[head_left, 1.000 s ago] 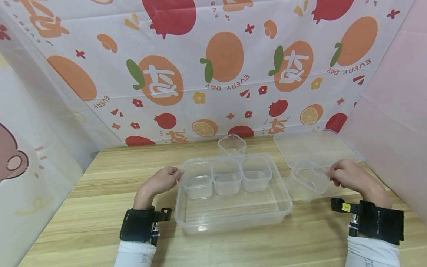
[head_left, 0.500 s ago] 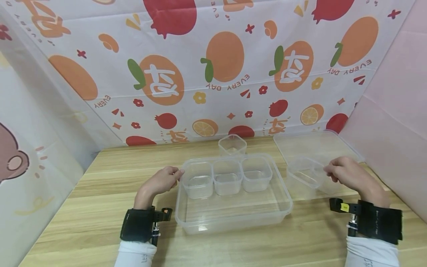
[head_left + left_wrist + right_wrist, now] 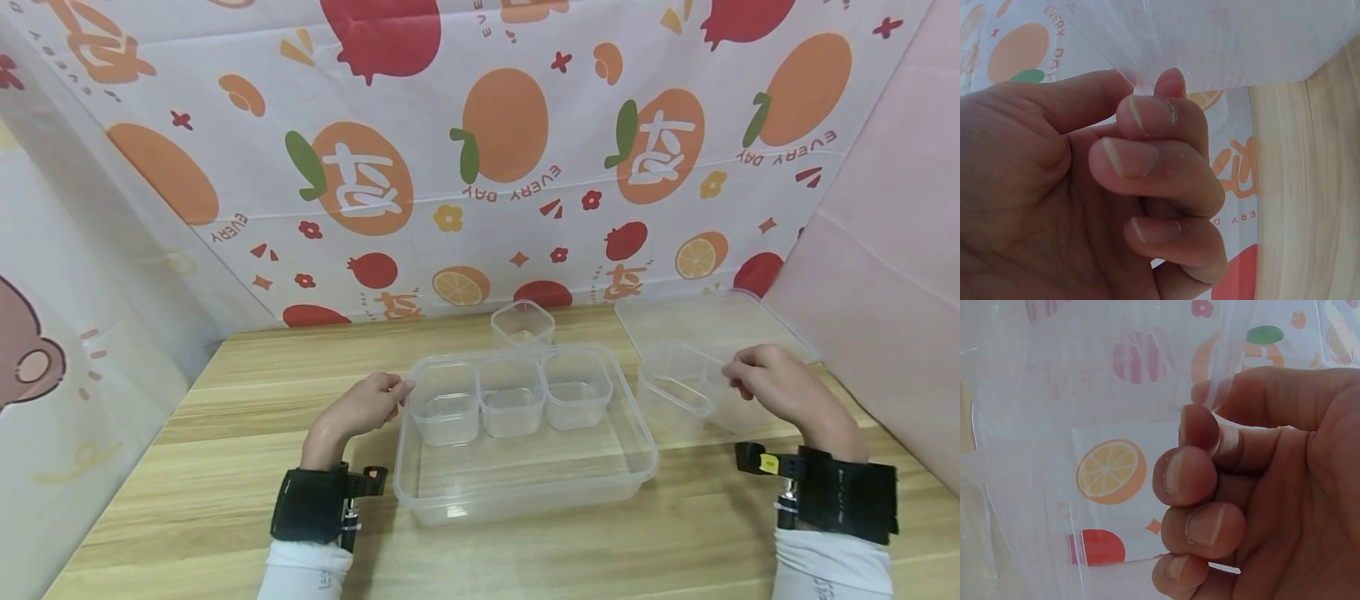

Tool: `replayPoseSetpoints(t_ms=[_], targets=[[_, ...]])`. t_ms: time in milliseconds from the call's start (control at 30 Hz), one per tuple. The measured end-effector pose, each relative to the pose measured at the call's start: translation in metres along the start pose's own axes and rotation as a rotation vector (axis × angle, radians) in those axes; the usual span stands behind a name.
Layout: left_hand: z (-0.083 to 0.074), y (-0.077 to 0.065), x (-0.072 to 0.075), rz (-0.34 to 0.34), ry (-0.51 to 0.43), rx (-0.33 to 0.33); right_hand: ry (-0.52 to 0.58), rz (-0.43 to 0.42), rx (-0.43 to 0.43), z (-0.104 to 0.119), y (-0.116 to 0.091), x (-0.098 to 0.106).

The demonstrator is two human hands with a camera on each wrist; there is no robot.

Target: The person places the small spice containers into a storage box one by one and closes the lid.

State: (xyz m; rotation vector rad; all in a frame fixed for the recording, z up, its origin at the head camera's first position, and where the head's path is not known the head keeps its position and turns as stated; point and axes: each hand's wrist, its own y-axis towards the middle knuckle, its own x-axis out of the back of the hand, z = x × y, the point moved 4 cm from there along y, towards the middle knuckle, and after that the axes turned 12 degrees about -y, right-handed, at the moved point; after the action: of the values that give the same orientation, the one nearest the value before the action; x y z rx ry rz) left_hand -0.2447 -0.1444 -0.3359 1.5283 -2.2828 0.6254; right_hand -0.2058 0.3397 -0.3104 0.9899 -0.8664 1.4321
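A large clear plastic box stands on the wooden table. Three small clear containers sit side by side along its back. My left hand pinches the box's rim at the back left; the left wrist view shows thumb and fingertips meeting at the clear plastic edge. To the right of the box, my right hand pinches the rim of another small clear container, tilted slightly. In the right wrist view its translucent wall fills the upper left, its rim between thumb and index finger.
One more small clear container stands just behind the box. A large flat clear lid lies at the back right. More clear plastic shows below the right hand. A fruit-print cloth hangs behind the table, a pink one at right.
My right hand has moved a little left and back with the small container, bringing it nearer the large box; its tilt has shifted. The left hand stays on the box's rim.
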Motion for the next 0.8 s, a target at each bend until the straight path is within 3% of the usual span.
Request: replayPoseSetpoints(t_ms=[800], targets=[[-0.0016, -0.0009, 0.0004, 0.003, -0.005, 0.002, -0.025, -0.094, 0.004, 0.0095, -0.0019, 0.0076]])
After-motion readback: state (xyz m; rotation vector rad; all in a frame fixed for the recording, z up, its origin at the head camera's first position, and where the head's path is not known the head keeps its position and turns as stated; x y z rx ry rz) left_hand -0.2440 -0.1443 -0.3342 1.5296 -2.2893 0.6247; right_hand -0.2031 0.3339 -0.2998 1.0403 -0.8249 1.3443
